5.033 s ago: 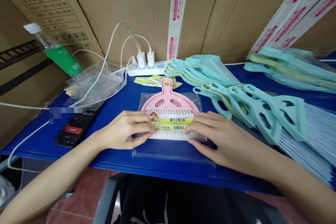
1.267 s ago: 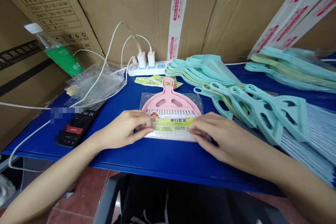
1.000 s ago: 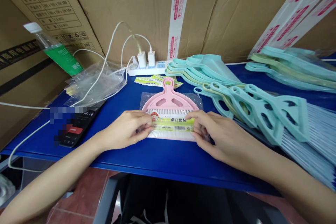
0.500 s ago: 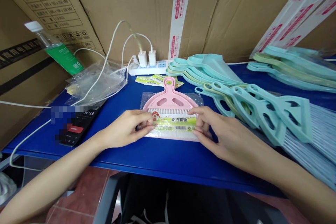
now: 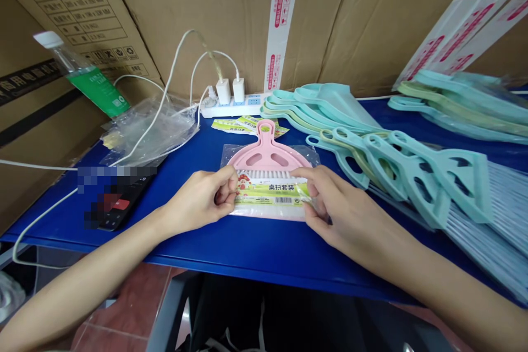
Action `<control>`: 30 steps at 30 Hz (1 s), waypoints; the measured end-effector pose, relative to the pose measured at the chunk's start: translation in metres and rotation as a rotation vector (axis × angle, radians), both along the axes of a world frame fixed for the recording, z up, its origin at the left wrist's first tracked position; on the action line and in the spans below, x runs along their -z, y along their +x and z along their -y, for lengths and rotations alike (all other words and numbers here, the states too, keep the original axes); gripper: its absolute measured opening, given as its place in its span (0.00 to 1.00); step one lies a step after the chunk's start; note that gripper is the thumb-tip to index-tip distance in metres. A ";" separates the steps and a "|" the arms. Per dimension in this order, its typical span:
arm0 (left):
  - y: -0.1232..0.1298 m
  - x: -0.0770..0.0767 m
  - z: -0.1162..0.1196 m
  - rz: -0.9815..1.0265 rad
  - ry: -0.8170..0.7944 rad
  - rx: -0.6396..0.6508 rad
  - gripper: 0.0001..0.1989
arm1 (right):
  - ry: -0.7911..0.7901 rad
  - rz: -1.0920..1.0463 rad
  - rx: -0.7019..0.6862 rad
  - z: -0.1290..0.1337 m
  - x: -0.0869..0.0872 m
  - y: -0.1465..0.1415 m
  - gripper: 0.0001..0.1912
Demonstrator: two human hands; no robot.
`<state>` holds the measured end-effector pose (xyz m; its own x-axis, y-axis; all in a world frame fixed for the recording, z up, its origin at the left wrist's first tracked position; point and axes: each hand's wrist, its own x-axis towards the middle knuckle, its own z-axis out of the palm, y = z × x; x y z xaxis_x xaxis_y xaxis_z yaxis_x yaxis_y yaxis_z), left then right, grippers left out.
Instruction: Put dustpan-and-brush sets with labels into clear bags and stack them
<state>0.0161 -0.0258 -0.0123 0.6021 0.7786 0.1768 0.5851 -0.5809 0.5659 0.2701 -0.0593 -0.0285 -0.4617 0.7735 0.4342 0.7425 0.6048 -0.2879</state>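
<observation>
A pink dustpan and brush set (image 5: 264,160) lies on the blue table inside a clear plastic bag (image 5: 305,155), handle pointing away from me. Across its white bristles is a green and white printed label (image 5: 272,190). My left hand (image 5: 210,193) is closed at the left edge of the bag and label, fingers curled in. On the right side, my right hand (image 5: 334,198) pinches the bag's edge beside the label, thumb below and index finger above. Several similar labels (image 5: 239,125) lie just beyond the pink handle.
Turquoise and green dustpans (image 5: 330,107) and brushes (image 5: 429,187) are piled to the right, more dustpans (image 5: 474,104) behind. At the left are a phone (image 5: 124,203), crumpled plastic bags (image 5: 152,126) and a tilted bottle (image 5: 97,88). A power strip (image 5: 247,105) with cables stands at the back.
My left hand has curled up more and shifted slightly left and up at the bag's edge. My right hand has moved slightly left over the label's right end.
</observation>
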 end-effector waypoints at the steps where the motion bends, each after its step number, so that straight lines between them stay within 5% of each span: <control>1: 0.000 0.000 0.000 0.002 0.001 -0.003 0.06 | 0.000 0.005 0.003 0.000 0.000 0.000 0.25; 10: -0.004 -0.002 -0.003 -0.027 0.150 0.007 0.09 | -0.014 -0.030 0.013 -0.002 0.000 0.006 0.32; 20: -0.010 0.001 -0.007 -0.235 0.325 0.209 0.25 | -0.003 -0.082 0.066 -0.005 0.000 0.011 0.18; 26: -0.009 -0.001 -0.006 -0.347 0.379 0.199 0.24 | -0.173 -0.155 0.093 -0.006 -0.003 0.012 0.07; 30: -0.008 -0.001 -0.004 -0.381 0.440 0.210 0.22 | -0.101 -0.050 0.124 -0.007 -0.005 0.015 0.05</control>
<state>0.0082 -0.0219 -0.0109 0.8188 0.5391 0.1972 0.5463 -0.8373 0.0209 0.2850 -0.0526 -0.0240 -0.3396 0.8641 0.3713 0.7929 0.4754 -0.3812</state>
